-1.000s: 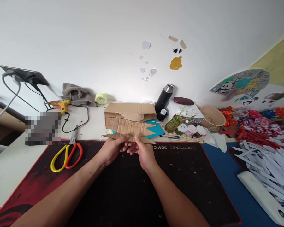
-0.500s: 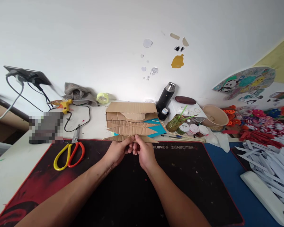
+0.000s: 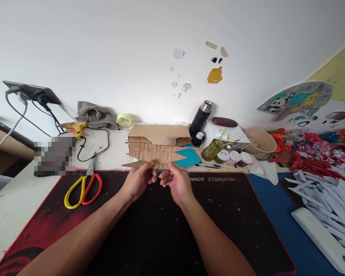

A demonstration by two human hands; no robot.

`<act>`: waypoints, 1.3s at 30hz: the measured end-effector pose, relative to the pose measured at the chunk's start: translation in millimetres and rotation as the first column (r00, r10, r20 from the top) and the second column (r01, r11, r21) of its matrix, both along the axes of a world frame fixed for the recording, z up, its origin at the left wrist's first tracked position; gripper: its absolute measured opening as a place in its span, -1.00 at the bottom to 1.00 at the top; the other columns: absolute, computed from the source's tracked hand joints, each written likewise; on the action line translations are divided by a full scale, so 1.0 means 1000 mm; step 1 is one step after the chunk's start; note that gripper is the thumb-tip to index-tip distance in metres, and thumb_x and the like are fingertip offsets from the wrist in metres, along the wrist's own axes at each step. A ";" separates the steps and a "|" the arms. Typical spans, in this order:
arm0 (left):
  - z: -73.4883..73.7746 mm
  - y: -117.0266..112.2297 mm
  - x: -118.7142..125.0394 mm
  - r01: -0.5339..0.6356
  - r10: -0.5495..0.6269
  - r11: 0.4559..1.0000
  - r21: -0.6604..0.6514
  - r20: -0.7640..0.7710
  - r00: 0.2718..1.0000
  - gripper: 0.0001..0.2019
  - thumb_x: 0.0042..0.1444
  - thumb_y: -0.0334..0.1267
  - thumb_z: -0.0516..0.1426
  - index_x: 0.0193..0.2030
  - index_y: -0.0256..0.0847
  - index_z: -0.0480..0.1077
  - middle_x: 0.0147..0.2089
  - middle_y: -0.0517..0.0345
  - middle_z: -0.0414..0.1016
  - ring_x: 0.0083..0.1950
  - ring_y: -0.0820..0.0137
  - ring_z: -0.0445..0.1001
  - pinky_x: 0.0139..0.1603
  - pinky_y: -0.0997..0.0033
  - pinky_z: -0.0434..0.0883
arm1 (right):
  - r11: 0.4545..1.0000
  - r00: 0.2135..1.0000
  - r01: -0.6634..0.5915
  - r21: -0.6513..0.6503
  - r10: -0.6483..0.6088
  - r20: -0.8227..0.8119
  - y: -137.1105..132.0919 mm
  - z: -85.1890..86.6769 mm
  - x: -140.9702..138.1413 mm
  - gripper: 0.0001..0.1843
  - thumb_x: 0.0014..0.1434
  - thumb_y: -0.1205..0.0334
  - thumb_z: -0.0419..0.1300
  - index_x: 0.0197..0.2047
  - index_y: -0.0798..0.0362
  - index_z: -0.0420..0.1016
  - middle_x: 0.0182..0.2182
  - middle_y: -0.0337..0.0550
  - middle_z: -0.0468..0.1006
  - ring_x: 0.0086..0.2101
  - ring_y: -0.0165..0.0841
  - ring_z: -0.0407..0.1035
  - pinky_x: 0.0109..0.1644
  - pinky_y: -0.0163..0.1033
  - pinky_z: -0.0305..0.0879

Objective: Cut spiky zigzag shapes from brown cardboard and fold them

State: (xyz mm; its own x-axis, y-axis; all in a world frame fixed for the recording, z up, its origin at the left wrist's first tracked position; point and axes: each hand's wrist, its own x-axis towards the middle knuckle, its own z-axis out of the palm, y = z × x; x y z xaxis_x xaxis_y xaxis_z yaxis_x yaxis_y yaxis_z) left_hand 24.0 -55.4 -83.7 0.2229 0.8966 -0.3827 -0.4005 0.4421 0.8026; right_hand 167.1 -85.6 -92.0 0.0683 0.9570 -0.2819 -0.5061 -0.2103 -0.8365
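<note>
My left hand (image 3: pixel 138 181) and my right hand (image 3: pixel 176 182) are both closed on the near edge of a jagged brown cardboard piece (image 3: pixel 153 155), held just above the far edge of a black desk mat (image 3: pixel 161 230). The cardboard has pointed zigzag ends toward the right. Behind it stands a cardboard box (image 3: pixel 158 134), and a teal paper sheet (image 3: pixel 189 157) lies under its right end. My fingertips nearly meet at the middle of the cardboard's lower edge.
Yellow-and-red scissors (image 3: pixel 82 187) lie left on the mat. A glue gun (image 3: pixel 76 128), cloth (image 3: pixel 96 113) and tape roll (image 3: pixel 124 119) sit at the back left. A black flask (image 3: pixel 200 117), paint jars (image 3: pixel 232 157), a bowl (image 3: pixel 260 142) and white paper strips (image 3: pixel 330 199) fill the right.
The cardboard piece has shifted slightly left and its stacked jagged layers have drawn together. My hands have parted a little along its lower edge.
</note>
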 end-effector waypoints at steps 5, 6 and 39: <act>0.005 0.004 -0.003 0.069 -0.068 0.998 -0.007 0.052 0.996 -0.69 0.05 -0.02 0.21 -0.54 -0.21 0.43 -0.53 0.08 0.45 -0.54 0.39 0.35 -0.48 0.34 0.25 | 1.000 0.999 0.022 -0.002 -0.022 -0.025 0.001 -0.001 0.002 -0.55 0.15 -0.14 0.43 -0.49 0.06 0.53 -0.51 -0.04 0.68 -0.61 -0.33 0.43 -0.52 -0.25 0.25; 0.005 0.005 -0.004 0.079 -0.079 0.997 -0.012 0.053 0.995 -0.66 0.08 0.00 0.18 -0.54 -0.22 0.43 -0.53 0.06 0.45 -0.54 0.38 0.35 -0.48 0.34 0.26 | 1.000 0.999 0.023 0.000 -0.023 -0.028 0.001 -0.001 0.003 -0.55 0.15 -0.15 0.42 -0.49 0.06 0.53 -0.51 -0.04 0.68 -0.61 -0.33 0.43 -0.52 -0.25 0.24; 0.003 0.027 -0.027 -0.326 0.331 0.933 0.150 -0.010 0.944 -0.59 -0.18 -0.09 0.53 -0.33 -0.25 0.51 -0.40 0.20 0.48 -0.46 0.46 0.33 -0.47 0.45 0.28 | 0.993 0.994 -0.102 0.065 0.098 0.051 0.002 -0.002 0.013 -0.29 0.15 -0.45 0.40 -0.04 0.07 0.68 -0.34 -0.04 0.75 -0.49 -0.30 0.58 -0.47 -0.32 0.33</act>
